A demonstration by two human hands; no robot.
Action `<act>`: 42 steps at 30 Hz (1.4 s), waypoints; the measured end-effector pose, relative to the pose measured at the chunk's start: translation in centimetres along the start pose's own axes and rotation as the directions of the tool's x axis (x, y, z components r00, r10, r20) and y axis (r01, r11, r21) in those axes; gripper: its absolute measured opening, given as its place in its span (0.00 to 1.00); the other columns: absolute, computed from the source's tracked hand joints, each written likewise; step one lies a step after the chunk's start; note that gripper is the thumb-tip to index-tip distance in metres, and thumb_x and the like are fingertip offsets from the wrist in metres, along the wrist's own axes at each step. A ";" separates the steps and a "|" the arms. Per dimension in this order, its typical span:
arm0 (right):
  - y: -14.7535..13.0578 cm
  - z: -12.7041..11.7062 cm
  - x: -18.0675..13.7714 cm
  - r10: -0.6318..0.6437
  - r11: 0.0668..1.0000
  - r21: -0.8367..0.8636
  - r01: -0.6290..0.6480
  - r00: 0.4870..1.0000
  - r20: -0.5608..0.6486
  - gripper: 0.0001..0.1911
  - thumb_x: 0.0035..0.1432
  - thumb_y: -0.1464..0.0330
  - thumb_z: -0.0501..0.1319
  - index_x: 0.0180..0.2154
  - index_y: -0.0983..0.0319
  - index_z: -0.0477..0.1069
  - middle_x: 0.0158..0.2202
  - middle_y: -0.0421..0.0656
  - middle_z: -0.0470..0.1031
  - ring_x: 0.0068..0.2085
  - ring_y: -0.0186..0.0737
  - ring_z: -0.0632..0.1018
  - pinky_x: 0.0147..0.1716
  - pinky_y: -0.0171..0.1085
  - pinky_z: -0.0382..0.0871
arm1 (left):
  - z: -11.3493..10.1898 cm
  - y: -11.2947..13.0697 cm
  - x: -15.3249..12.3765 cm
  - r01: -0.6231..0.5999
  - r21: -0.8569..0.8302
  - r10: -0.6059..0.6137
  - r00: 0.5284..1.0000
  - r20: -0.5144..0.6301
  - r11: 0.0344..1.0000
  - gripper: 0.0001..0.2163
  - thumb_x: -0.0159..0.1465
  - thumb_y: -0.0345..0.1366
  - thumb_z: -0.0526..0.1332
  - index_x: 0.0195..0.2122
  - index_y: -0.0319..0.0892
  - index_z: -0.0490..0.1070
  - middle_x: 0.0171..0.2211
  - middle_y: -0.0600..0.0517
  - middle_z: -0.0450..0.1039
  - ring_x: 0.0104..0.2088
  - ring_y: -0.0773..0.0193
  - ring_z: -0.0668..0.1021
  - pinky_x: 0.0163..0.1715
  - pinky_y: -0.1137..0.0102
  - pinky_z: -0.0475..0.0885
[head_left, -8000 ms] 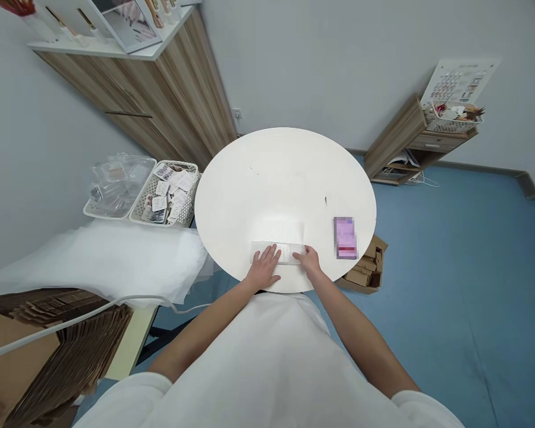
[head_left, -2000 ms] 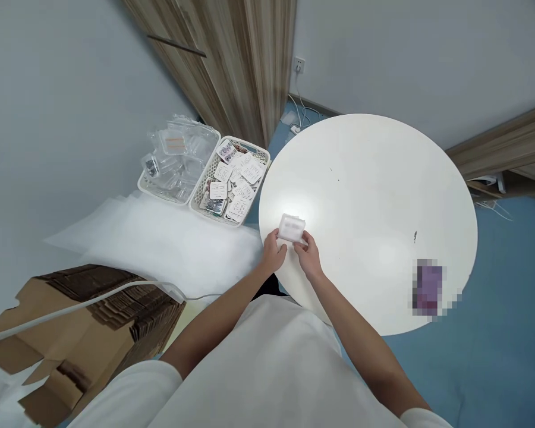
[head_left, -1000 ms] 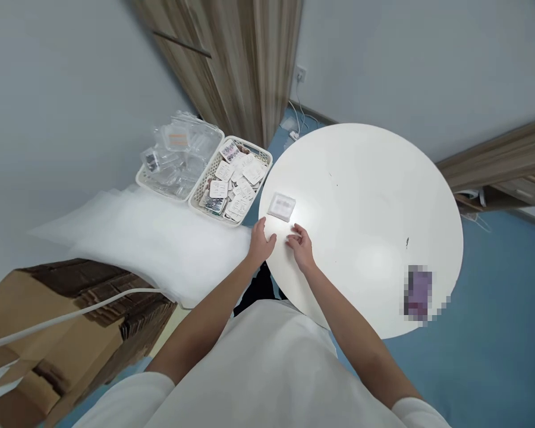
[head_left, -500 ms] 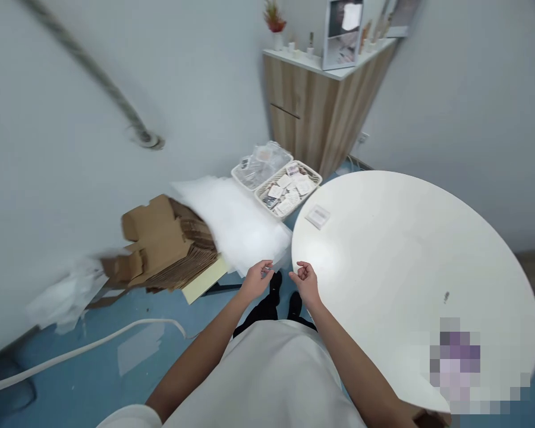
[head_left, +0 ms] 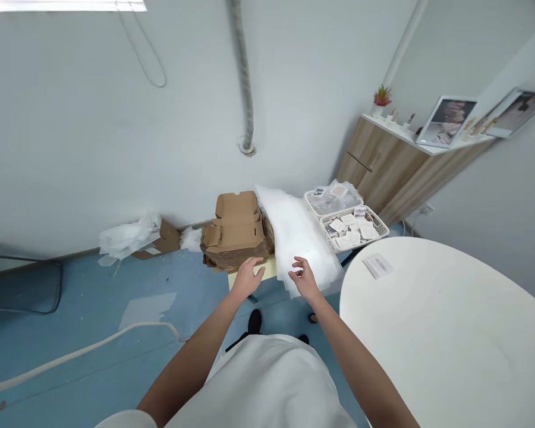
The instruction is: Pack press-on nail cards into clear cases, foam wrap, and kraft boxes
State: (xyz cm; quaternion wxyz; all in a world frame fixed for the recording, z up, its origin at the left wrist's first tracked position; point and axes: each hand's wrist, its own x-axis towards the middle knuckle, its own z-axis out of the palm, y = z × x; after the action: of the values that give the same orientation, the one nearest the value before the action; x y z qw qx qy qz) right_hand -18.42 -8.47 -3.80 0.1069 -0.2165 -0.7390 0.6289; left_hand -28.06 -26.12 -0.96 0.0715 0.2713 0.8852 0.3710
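Observation:
My left hand (head_left: 246, 277) is open and empty, reaching toward a stack of flat brown cardboard boxes (head_left: 235, 230) on a low side table. My right hand (head_left: 304, 279) hovers with loosely curled, spread fingers over the near edge of a pile of white foam sheets (head_left: 296, 235) and holds nothing. A small wrapped white packet (head_left: 378, 266) lies on the round white table (head_left: 446, 333) to the right, apart from both hands.
Two white baskets stand behind the foam: one with clear plastic cases (head_left: 332, 198), one with small printed cards (head_left: 355, 227). A wooden cabinet (head_left: 396, 160) is at the back right. A grey hose (head_left: 244, 77) runs down the wall. Crumpled wrapping (head_left: 127, 238) lies on the blue floor.
The packet was set down on the round table and both hands let go. My view swung left, and both hands moved off the table toward the cardboard stack and foam sheets.

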 end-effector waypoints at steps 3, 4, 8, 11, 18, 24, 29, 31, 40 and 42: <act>-2.0 3.0 2.7 -0.078 0.974 -0.210 0.087 0.996 0.051 0.22 0.48 0.67 0.55 0.47 0.59 0.60 0.41 0.44 0.65 0.30 0.32 0.70 0.34 0.38 0.68 | -3.1 -2.6 1.7 0.020 0.092 -0.015 0.999 -0.050 0.996 0.15 0.59 0.39 0.52 0.44 0.40 0.66 0.44 0.46 0.69 0.46 0.57 0.71 0.43 0.63 0.67; -2.7 4.0 3.6 -0.113 0.951 -0.282 0.127 0.992 0.064 0.21 0.49 0.68 0.55 0.47 0.59 0.60 0.42 0.44 0.65 0.32 0.34 0.70 0.36 0.39 0.68 | -4.0 -3.4 2.3 0.026 0.125 -0.021 0.999 -0.048 0.992 0.15 0.59 0.39 0.52 0.45 0.40 0.66 0.45 0.46 0.69 0.46 0.56 0.71 0.44 0.63 0.67; -5.2 8.0 6.4 -0.278 0.807 -0.513 0.294 0.954 0.109 0.21 0.50 0.72 0.53 0.48 0.60 0.62 0.46 0.47 0.64 0.46 0.41 0.68 0.46 0.43 0.64 | -6.3 -5.9 4.8 0.026 0.249 -0.033 0.999 0.023 0.968 0.16 0.59 0.42 0.53 0.46 0.41 0.66 0.45 0.45 0.69 0.47 0.53 0.70 0.43 0.61 0.66; -6.3 10.4 7.8 -0.320 0.698 -0.634 0.332 0.937 0.139 0.22 0.50 0.74 0.52 0.49 0.62 0.61 0.49 0.49 0.61 0.51 0.45 0.63 0.50 0.44 0.60 | -6.9 -7.4 6.3 -0.017 0.302 -0.021 0.992 0.121 0.953 0.17 0.58 0.44 0.54 0.46 0.42 0.67 0.44 0.45 0.69 0.46 0.53 0.70 0.41 0.63 0.65; -6.9 12.6 9.5 -0.198 0.527 -0.832 0.174 0.977 0.078 0.19 0.49 0.74 0.55 0.46 0.65 0.65 0.48 0.52 0.61 0.48 0.48 0.65 0.46 0.43 0.61 | -6.8 -9.9 7.8 -0.054 0.250 -0.012 0.967 0.255 0.967 0.17 0.57 0.45 0.55 0.44 0.41 0.69 0.42 0.45 0.70 0.42 0.55 0.73 0.36 0.67 0.66; -7.4 12.7 10.7 -0.073 0.516 -0.854 0.067 0.997 0.034 0.20 0.51 0.71 0.55 0.47 0.65 0.66 0.46 0.52 0.63 0.43 0.42 0.70 0.43 0.37 0.63 | -7.0 -11.0 8.2 -0.071 0.214 0.005 0.957 0.292 0.974 0.17 0.58 0.45 0.55 0.42 0.41 0.70 0.41 0.46 0.71 0.41 0.57 0.73 0.37 0.68 0.66; -7.4 12.6 11.4 0.051 0.518 -0.855 0.020 0.997 0.054 0.16 0.50 0.69 0.55 0.42 0.65 0.70 0.45 0.51 0.67 0.45 0.42 0.71 0.44 0.36 0.63 | -7.2 -11.4 8.1 -0.092 0.209 0.027 0.955 0.294 0.974 0.15 0.59 0.44 0.53 0.41 0.40 0.70 0.39 0.46 0.71 0.41 0.57 0.73 0.37 0.68 0.65; -7.2 12.3 11.6 0.072 0.527 -0.850 0.022 0.995 0.070 0.12 0.49 0.70 0.56 0.36 0.64 0.73 0.42 0.51 0.70 0.46 0.44 0.70 0.44 0.38 0.62 | -7.2 -11.4 8.0 -0.081 0.198 0.022 0.958 0.287 0.977 0.15 0.59 0.43 0.53 0.42 0.40 0.69 0.40 0.46 0.70 0.42 0.57 0.72 0.38 0.68 0.65; -7.4 10.4 12.9 0.188 0.967 -0.139 -0.213 0.966 -0.176 0.12 0.49 0.65 0.57 0.35 0.64 0.72 0.29 0.41 0.74 0.27 0.33 0.73 0.30 0.36 0.69 | -7.3 -11.0 7.7 -0.075 0.161 0.033 0.968 0.249 0.984 0.27 0.54 0.54 0.55 0.48 0.40 0.65 0.44 0.44 0.66 0.46 0.53 0.69 0.42 0.65 0.64; -7.7 10.3 12.9 0.239 0.971 0.051 -0.234 0.950 -0.202 0.12 0.46 0.64 0.60 0.32 0.65 0.72 0.24 0.39 0.72 0.23 0.30 0.71 0.27 0.34 0.69 | -7.4 -10.9 7.6 -0.098 0.173 0.053 0.968 0.244 0.980 0.25 0.56 0.53 0.53 0.47 0.40 0.66 0.44 0.44 0.66 0.45 0.53 0.69 0.42 0.65 0.64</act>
State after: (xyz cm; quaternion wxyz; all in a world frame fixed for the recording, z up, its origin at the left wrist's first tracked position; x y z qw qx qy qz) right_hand -35.65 -12.65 0.32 0.1098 -0.3661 -0.6841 0.6212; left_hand -41.56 -32.90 -2.66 0.1376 0.3529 0.8896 0.2551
